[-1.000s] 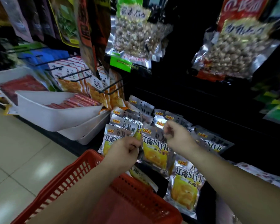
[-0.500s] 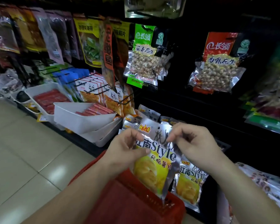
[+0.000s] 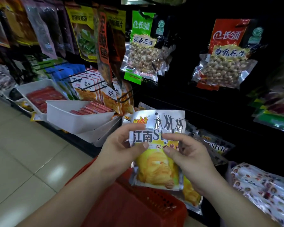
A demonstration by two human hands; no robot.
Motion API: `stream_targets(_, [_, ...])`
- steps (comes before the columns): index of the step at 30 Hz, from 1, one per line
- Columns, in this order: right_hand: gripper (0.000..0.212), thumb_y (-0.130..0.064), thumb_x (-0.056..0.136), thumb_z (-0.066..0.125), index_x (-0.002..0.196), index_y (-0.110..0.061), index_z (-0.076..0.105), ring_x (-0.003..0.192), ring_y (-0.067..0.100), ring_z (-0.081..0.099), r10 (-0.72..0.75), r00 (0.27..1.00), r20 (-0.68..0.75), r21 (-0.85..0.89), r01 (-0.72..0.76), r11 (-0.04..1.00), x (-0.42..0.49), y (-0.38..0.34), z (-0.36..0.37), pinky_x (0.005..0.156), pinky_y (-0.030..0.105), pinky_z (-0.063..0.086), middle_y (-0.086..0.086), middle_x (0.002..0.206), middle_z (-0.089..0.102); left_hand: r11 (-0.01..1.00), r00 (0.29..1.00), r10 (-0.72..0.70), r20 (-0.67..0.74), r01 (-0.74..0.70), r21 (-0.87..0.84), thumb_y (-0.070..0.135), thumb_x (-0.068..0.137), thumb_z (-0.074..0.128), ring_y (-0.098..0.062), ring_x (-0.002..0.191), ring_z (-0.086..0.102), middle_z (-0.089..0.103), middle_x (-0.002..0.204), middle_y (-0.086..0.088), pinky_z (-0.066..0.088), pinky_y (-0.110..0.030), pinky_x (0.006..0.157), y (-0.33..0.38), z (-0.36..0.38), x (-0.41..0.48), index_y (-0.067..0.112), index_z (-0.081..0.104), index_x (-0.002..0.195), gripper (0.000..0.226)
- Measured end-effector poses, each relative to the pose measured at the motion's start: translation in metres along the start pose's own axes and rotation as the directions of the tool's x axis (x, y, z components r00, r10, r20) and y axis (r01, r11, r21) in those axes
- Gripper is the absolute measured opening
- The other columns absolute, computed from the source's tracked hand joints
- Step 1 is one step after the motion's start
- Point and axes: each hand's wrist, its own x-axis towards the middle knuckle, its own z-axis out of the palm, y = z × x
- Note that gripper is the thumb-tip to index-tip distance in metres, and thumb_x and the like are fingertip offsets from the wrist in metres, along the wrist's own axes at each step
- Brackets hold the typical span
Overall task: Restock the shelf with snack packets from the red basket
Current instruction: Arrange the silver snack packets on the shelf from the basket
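A white bin [image 3: 72, 120] on the shelf's [image 3: 79, 141] front edge holds red sausages [image 3: 92, 108]; the inside of the red basket [image 3: 146, 207] is hidden behind the arms. Over its far rim, the left hand [image 3: 120, 149] and right hand [image 3: 190, 158] hold a silver packet [image 3: 157, 169] upright, fingers clamped on its sides, thumbs covering part of the print above pictured yellow crisps.
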Motion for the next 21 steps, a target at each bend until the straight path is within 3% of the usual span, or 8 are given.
stream_targets(2, [0.040,-0.006,0.093,0.077,0.102,-0.045,0.080,0.074,0.017,0.056,-0.042,0.998,-0.045,0.012,0.042,0.999,0.000,0.002,-0.001,0.074,0.032,0.049,-0.002,0.069,0.056,0.999,0.997,-0.039,0.068,0.039,0.007,0.004,0.091,0.077,-0.026,0.107,0.074,0.074,0.125,0.000,0.063,-0.041,0.085,-0.003,-0.001,-0.003,0.035,0.070,0.126,0.047])
stream_targets(5, [0.035,-0.015,0.094,0.076,0.111,-0.045,0.077,0.092,0.044,0.065,-0.041,0.999,-0.014,-0.016,0.041,0.999,-0.001,0.005,-0.003,0.080,0.056,0.060,0.014,0.099,0.073,0.999,0.998,-0.039,0.040,0.039,0.014,0.001,0.089,0.078,-0.022,0.108,0.074,0.075,0.123,0.002,0.063,-0.037,0.084,-0.007,-0.001,-0.005,0.037,0.074,0.122,0.048])
stream_targets(6, [0.036,-0.020,0.093,0.077,0.117,-0.046,0.075,0.112,0.039,0.066,-0.028,0.999,0.023,0.004,0.028,1.000,-0.001,0.006,-0.004,0.088,0.056,0.061,0.005,0.117,0.073,0.999,0.999,-0.033,0.012,0.033,0.012,0.001,0.089,0.077,-0.021,0.109,0.074,0.076,0.121,0.002,0.064,-0.038,0.084,-0.008,-0.002,-0.005,0.035,0.076,0.118,0.045])
stream_targets(8, [0.044,-0.023,0.089,0.078,0.126,-0.047,0.071,0.127,-0.002,0.058,-0.049,0.994,0.099,0.070,0.042,0.997,-0.003,0.007,-0.005,0.093,0.028,0.060,-0.023,0.138,0.063,1.000,0.999,-0.019,-0.044,0.020,0.022,0.002,0.090,0.076,-0.023,0.107,0.074,0.078,0.115,0.000,0.064,-0.044,0.084,-0.008,-0.003,-0.004,0.032,0.079,0.109,0.036])
stream_targets(10, [0.046,-0.014,0.090,0.078,0.124,-0.045,0.072,0.125,-0.013,0.055,-0.058,0.994,0.096,0.088,0.049,0.995,-0.002,0.007,-0.005,0.089,0.015,0.055,-0.030,0.138,0.060,0.998,0.996,0.005,-0.087,0.001,0.068,0.005,0.091,0.076,-0.033,0.100,0.074,0.078,0.109,-0.005,0.062,-0.056,0.082,-0.009,-0.003,-0.004,0.030,0.080,0.104,0.028])
stream_targets(12, [0.043,-0.011,0.092,0.077,0.119,-0.045,0.074,0.125,-0.011,0.056,-0.015,1.000,0.006,0.071,0.015,0.997,0.001,0.011,-0.008,0.094,0.021,0.055,-0.032,0.134,0.062,0.995,0.996,0.012,-0.090,-0.003,0.100,0.010,0.091,0.078,-0.044,0.099,0.070,0.076,0.112,-0.010,0.059,-0.063,0.083,-0.010,-0.002,-0.005,0.033,0.078,0.108,0.029])
stream_targets(16, [0.037,-0.017,0.091,0.078,0.113,-0.047,0.075,0.115,-0.014,0.061,0.006,0.993,-0.121,0.083,0.004,0.997,0.005,0.011,-0.013,0.091,0.024,0.058,-0.036,0.122,0.067,0.995,0.989,-0.090,0.113,0.083,0.063,0.018,0.087,0.081,-0.026,0.093,0.076,0.076,0.115,-0.005,0.064,-0.040,0.078,-0.007,-0.002,-0.009,0.044,0.067,0.126,0.048])
stream_targets(21, [0.061,-0.026,0.078,0.085,0.130,-0.051,0.066,0.127,-0.008,0.057,0.073,0.977,0.200,0.183,-0.110,0.977,0.002,0.004,-0.021,0.097,0.033,0.058,-0.036,0.138,0.057,0.992,0.998,-0.004,-0.064,0.012,0.123,0.013,0.091,0.079,-0.020,0.084,0.073,0.076,0.106,-0.001,0.059,-0.032,0.072,-0.007,-0.004,-0.006,0.042,0.070,0.122,0.043])
